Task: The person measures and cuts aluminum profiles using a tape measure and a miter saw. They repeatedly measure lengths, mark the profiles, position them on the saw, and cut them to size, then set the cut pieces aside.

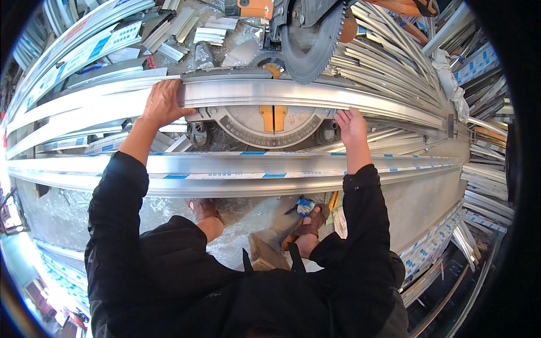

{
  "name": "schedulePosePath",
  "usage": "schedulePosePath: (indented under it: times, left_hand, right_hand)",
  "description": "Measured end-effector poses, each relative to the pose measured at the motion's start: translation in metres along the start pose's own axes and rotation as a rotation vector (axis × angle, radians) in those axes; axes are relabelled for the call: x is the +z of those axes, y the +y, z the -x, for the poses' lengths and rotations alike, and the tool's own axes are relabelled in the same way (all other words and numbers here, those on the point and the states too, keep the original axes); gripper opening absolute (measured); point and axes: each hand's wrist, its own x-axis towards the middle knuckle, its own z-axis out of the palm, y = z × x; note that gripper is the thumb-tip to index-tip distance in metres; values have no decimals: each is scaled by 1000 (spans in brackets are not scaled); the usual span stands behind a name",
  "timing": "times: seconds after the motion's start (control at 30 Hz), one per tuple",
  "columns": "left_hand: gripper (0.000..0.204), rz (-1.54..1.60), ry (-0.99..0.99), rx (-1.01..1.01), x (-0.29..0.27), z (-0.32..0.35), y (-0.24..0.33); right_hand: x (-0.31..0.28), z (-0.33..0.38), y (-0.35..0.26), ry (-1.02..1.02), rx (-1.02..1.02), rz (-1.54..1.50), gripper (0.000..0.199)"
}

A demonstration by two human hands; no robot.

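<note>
A long silver aluminium profile (242, 93) lies across the bed of a mitre saw (265, 125). My left hand (164, 104) grips it left of the saw's round scale, fingers over the far side and thumb along the near edge. Just right of the scale, my right hand (352, 127) is turned palm up. Its loosely bent fingers reach the profile's near edge without wrapping round it. Beyond the profile, the toothed saw blade (307, 48) stands raised. The saw's yellow insert (266, 118) shows between my hands.
Nearer me, more long profiles (225, 164) with blue-and-white film run side to side. Stacked profiles (389, 67) crowd the far right, and short offcuts (211, 35) lie at the far left. A blue tape measure (305, 207) is beside my foot, near a wooden block (265, 252).
</note>
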Motion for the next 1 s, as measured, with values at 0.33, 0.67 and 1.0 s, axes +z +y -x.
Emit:
schedulePosePath:
  times: [0.33, 0.67, 1.0]
  left_hand:
    - [95, 20, -141, -8, -9, -3, -2]
    - [79, 30, 19, 101, 2, -1, -9]
    - [77, 15, -27, 127, 4, -4, -15]
  right_hand:
    - [45, 34, -97, 259, -431, 498, 70]
    - [258, 127, -304, 249, -1302, 1033, 68]
    - [162, 194, -245, -584, -636, 1784, 62]
